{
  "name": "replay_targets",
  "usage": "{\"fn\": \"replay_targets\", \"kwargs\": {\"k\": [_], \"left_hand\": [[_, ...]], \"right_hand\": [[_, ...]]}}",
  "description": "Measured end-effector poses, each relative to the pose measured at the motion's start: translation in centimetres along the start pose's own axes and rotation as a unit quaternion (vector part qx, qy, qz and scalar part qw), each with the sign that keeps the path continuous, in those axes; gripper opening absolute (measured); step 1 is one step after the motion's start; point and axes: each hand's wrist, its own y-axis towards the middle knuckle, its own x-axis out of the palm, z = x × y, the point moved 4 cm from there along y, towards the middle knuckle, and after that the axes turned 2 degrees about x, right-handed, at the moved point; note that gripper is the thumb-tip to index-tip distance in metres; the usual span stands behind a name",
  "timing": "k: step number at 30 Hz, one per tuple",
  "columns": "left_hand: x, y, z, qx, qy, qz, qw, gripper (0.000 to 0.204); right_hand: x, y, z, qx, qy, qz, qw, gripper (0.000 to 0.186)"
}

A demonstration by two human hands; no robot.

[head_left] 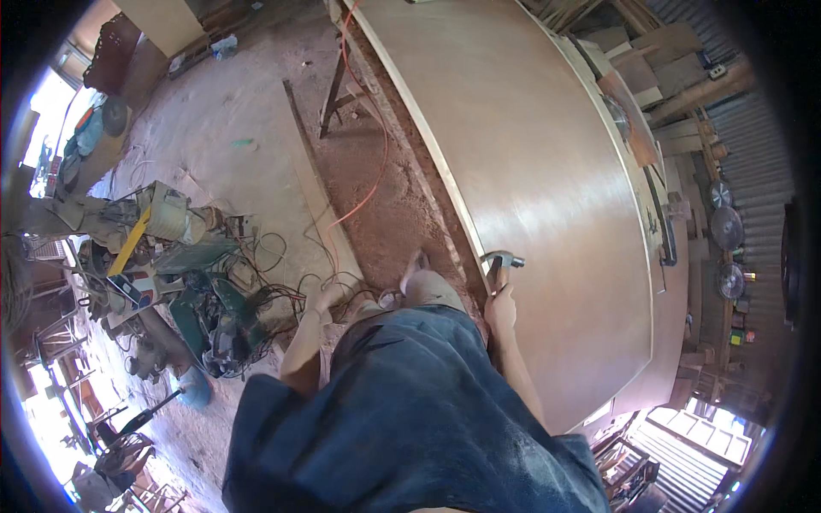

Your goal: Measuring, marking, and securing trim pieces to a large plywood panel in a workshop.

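My right hand [501, 309] is closed around the handle of a claw hammer [505, 259], whose dark metal head lies over the near edge of a large wood panel [547, 171]. A pale wooden strip [439, 162] runs along that edge. My left hand [320, 299] hangs low on the other side, beside tangled cables and an orange cord [376, 184]. Its fingers look curled; whatever they may hold is too small to make out.
Green power machines [218, 321] and dusty tools crowd the floor at the left, with loose cables [274, 256] around them. A sawhorse leg [329, 103] stands beneath the panel's far left side. Boards [680, 81] and a clamp [667, 231] lie beyond the panel at the right.
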Motion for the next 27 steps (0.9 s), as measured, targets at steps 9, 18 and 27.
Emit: {"fn": "replay_targets", "kwargs": {"k": [9,18,27], "left_hand": [[0.8,-2.1,-14.4,0.197,0.419,-0.012,0.886,0.027],[-7.3,2.8,-9.9,0.350,0.562,-0.001,0.750,0.025],[-26.6,17.3,5.9,0.121,-0.124,0.112,0.979,0.030]], "right_hand": [[0.1,9.7,-13.0,-0.121,0.011,-0.009,0.993,0.026],[-0.6,15.5,-29.4,-0.081,0.014,-0.059,0.995,0.040],[-3.1,20.8,-30.0,-0.082,-0.015,-0.006,0.997,0.031]]}}
